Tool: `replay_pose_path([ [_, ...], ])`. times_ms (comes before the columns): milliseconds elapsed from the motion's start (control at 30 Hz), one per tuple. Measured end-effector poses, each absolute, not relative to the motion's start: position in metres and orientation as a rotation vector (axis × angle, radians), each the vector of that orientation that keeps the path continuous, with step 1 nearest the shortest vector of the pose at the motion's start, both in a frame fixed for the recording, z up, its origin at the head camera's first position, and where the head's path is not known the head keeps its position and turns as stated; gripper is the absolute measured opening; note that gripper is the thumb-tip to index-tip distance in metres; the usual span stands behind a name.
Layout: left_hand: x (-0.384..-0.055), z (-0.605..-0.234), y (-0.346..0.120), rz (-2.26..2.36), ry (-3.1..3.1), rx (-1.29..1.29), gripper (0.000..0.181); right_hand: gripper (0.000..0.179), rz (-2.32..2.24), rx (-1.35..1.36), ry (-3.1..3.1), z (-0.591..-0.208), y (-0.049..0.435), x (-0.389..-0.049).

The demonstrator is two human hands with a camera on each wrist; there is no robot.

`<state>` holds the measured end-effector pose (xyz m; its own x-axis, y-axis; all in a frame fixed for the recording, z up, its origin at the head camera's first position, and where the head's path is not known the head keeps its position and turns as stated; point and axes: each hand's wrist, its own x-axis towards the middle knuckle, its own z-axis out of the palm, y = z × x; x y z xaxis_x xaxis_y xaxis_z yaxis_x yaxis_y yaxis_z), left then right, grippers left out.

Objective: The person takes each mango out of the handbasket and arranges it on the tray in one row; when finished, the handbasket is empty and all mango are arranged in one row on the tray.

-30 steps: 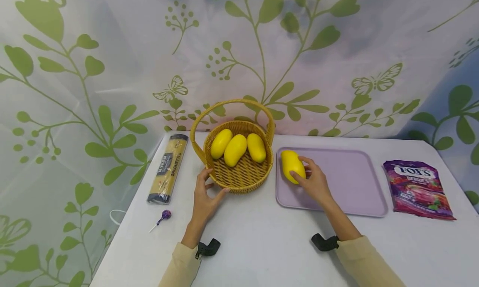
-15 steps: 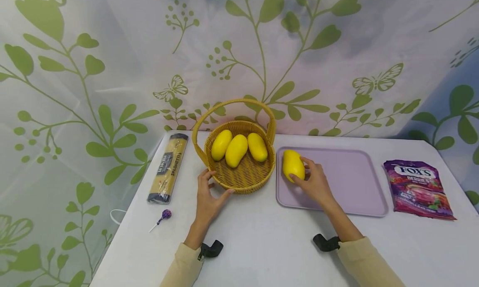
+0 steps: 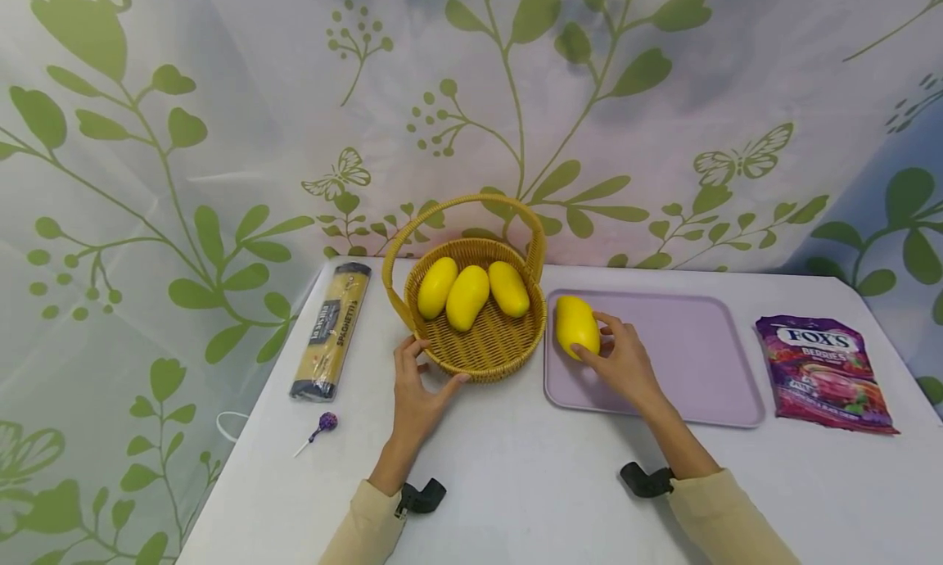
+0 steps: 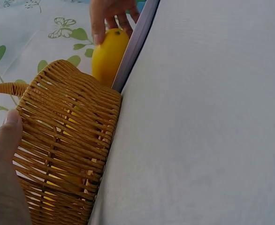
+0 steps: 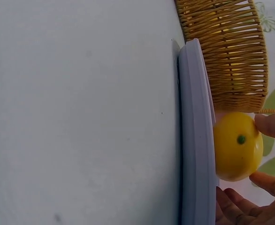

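Observation:
A yellow wicker basket [image 3: 486,364] with a tall arched handle holds three yellow mangoes [image 3: 467,297]. My left hand [image 3: 418,397] grips its front left side, fingers at the left and thumb at the front; in the left wrist view the thumb [image 4: 8,131] presses the basket's rim. On the left part of a lilac tray [image 3: 685,352] sits another mango [image 3: 577,327]. My right hand [image 3: 624,364] holds this mango from its right side, between thumb and fingers. In the right wrist view the mango [image 5: 236,145] rests against the tray, close beside the basket.
To the left lie a spaghetti pack [image 3: 331,332] and a purple lollipop [image 3: 327,422]. A purple Fox's candy bag [image 3: 825,372] lies right of the tray. A leaf-patterned backdrop [image 3: 471,123] rises behind the white table [image 3: 516,483].
My left hand has slid the basket slightly to the right, up to the tray's left edge. The right hand and its mango have hardly moved.

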<state>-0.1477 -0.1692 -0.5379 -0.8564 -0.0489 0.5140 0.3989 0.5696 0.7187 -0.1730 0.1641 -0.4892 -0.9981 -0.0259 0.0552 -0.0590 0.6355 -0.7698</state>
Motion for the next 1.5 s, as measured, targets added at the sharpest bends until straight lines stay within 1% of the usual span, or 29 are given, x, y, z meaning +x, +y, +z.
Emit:
replay_pose_path([
  [233,-0.149,-0.537,-0.171,-1.247,-2.331,-0.273,0.082,0.069,1.189,0.091,-2.716,-0.48,0.157,-0.17],
  [467,-0.151,-0.536,-0.174,-1.259,-2.334,-0.263,0.081,0.065,1.142,0.325,-2.533,-0.445,0.123,-0.172],
  [600,-0.153,-0.539,-0.175,-1.248,-2.321,-0.271,0.08,0.063,1.205,0.418,-2.536,-0.434,0.096,-0.179],
  [800,-0.154,-0.539,-0.174,-1.241,-2.295,-0.301,0.08,0.065,1.251,0.528,-2.568,-0.44,0.06,-0.195],
  [1067,-0.154,-0.536,-0.173,-1.245,-2.308,-0.303,0.079,0.06,1.069,0.653,-2.711,-0.451,0.03,-0.22],
  [1233,-0.154,-0.537,-0.173,-1.248,-2.332,-0.282,0.079,0.065,1.085,0.701,-2.788,-0.452,0.016,-0.237],
  [1400,-0.152,-0.539,-0.172,-1.234,-2.333,-0.282,0.077,0.074,1.065,0.688,-2.894,-0.457,0.009,-0.248],
  [1500,-0.151,-0.539,-0.172,-1.222,-2.332,-0.29,0.077,0.074,1.068,0.711,-2.926,-0.462,0.007,-0.253],
])
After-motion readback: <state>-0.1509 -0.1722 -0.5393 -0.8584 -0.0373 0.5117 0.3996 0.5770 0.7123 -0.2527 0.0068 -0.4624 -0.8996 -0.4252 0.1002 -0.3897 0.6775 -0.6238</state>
